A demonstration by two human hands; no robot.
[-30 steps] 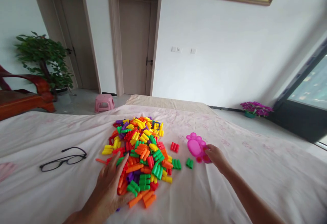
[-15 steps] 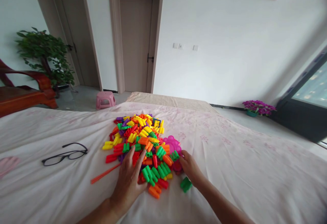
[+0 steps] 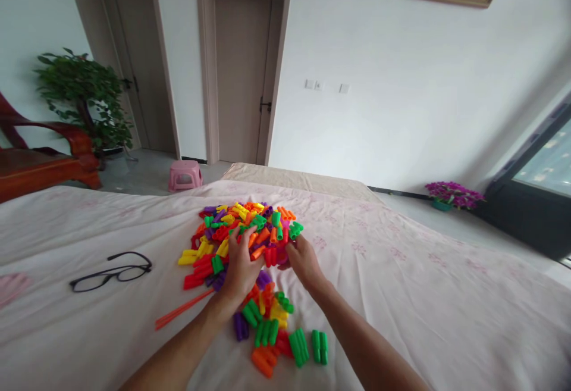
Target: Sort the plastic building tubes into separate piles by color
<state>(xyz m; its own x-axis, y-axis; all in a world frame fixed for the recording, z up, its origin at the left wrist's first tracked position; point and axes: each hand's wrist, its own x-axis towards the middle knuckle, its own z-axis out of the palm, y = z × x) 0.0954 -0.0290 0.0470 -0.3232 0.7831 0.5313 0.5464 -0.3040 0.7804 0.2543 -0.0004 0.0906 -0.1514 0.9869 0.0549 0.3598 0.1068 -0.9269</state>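
A heap of colourful plastic bullet-shaped building blocks [image 3: 223, 231] lies on the cloth-covered surface. My left hand [image 3: 241, 263] is curled against the near left side of the heap, its fingers around orange and green blocks. Opposite it, my right hand [image 3: 306, 263] grips the right side of the bunch, by a green block [image 3: 295, 230] and red and pink pieces. The bunch is clasped between both hands; some fingertips are hidden by blocks. Nearer to me, loose green blocks [image 3: 298, 346], an orange block [image 3: 264, 361] and a purple block [image 3: 241, 326] lie between my forearms.
Black-framed glasses [image 3: 111, 273] and thin orange sticks [image 3: 182, 309] lie left of the heap. A pale floral cloth [image 3: 392, 307] covers the surface. Beyond it stand a pink stool [image 3: 185, 175], a wooden chair [image 3: 49, 153] and a potted plant [image 3: 84, 99].
Both hands have moved forward and closer together, pushing a bunch of blocks away from me. Several blocks stay behind, spread out on the near cloth. The pink flower-shaped piece is now mostly covered.
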